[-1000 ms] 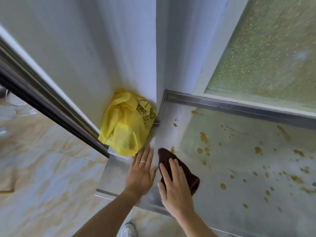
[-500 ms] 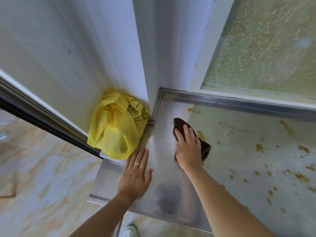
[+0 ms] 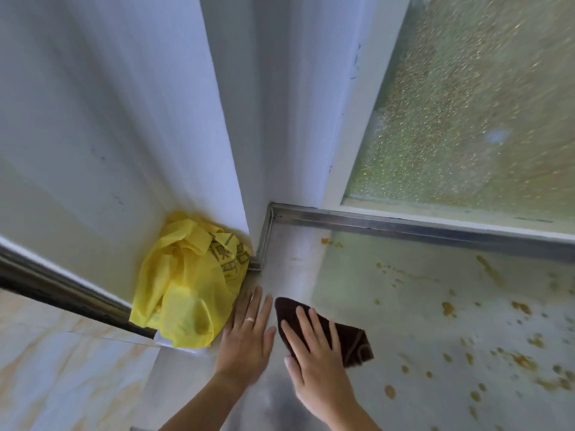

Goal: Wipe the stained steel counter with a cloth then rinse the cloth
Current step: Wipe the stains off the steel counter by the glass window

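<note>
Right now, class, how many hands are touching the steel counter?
2. The left hand lies flat on the bare steel counter beside the yellow bag; the right hand presses the brown cloth onto it.

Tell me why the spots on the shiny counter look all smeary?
Head view: the orange stains at the right of the steel counter are streaked by motion blur; the right hand pressing the dark brown cloth looks soft too, while the crumpled yellow plastic bag stays sharper; the wide lens bends the walls.
</note>
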The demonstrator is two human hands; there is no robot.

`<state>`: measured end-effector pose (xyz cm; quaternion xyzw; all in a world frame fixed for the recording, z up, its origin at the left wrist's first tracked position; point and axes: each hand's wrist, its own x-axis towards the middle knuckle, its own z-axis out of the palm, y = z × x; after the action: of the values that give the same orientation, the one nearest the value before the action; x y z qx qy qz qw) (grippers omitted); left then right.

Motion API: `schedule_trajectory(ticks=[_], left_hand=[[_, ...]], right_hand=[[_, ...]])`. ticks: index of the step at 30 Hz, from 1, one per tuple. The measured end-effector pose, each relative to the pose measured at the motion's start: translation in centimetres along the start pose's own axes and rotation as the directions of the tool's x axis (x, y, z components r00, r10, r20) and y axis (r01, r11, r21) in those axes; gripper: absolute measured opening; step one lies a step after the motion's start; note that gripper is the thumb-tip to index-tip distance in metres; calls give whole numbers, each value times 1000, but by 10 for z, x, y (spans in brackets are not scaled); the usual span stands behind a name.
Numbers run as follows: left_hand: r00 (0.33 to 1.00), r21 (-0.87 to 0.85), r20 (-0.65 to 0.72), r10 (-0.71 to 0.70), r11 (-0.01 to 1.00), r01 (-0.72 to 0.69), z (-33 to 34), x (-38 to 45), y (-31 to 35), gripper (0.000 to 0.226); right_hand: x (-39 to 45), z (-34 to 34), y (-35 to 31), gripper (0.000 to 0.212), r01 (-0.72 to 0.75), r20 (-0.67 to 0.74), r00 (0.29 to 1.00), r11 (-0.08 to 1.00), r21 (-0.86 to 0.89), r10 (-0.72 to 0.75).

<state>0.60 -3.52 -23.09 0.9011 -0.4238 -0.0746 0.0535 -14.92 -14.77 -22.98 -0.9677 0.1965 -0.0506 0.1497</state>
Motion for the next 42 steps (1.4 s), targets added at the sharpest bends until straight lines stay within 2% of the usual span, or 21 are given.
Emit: schedule_trajectory(ticks=[5, 11, 15, 18, 23, 25, 27, 28, 30, 31, 32, 33, 35, 42], left_hand=[[998, -31, -59, 3, 1000, -5, 14, -1, -4, 66], [998, -26, -56, -3, 1000, 2, 14, -1, -4, 68], [998, -57, -67, 4, 998, -8, 11, 0, -4, 69], [996, -57, -85, 7, 998, -12, 8, 0, -2, 70], [979, -85, -198, 46, 994, -64, 5, -4, 0, 65], [963, -90, -258, 73, 991, -100, 1, 0, 3, 56], [965, -122, -246, 90, 985, -122, -7, 13, 13, 50], [971, -147, -221, 87, 982, -122, -12, 24, 19, 50], [984, -177, -165, 65, 980, -95, -17, 48, 32, 54], [990, -176, -132, 49, 982, -72, -16, 59, 36, 56], [994, -163, -103, 29, 986, -45, -15, 68, 39, 57], [997, -133, -82, 8, 991, -19, -14, 75, 40, 58], [997, -65, -76, -14, 998, 9, -8, 81, 40, 58], [987, -130, -137, -84, 989, 67, 2, 84, 39, 60]], right_hand=[[68, 3, 4, 52, -34, -7, 999, 999, -22, 34], [158, 3, 14, 52, -167, -42, 985, 986, 26, 168], [180, 0, 34, 52, -182, -17, 983, 983, 37, 183], [179, -9, 52, 49, -262, -58, 963, 964, 37, 264], [147, -37, 104, 52, -494, -66, 867, 869, 25, 494], [132, -53, 122, 53, -620, -61, 778, 780, 81, 625], [123, -67, 128, 49, -708, -80, 681, 682, 181, 728], [120, -71, 125, 47, -694, -133, 680, 691, 203, 721], [115, -67, 106, 43, -513, -290, 793, 844, 156, 536], [112, -58, 93, 45, -382, -282, 873, 918, 110, 397], [110, -47, 79, 48, -250, -199, 945, 965, 74, 260], [111, -35, 69, 51, -148, -115, 981, 988, 47, 153], [121, -14, 61, 52, -75, -21, 997, 997, 21, 75], [204, -4, 54, 51, 59, -30, 998, 998, 6, -59]])
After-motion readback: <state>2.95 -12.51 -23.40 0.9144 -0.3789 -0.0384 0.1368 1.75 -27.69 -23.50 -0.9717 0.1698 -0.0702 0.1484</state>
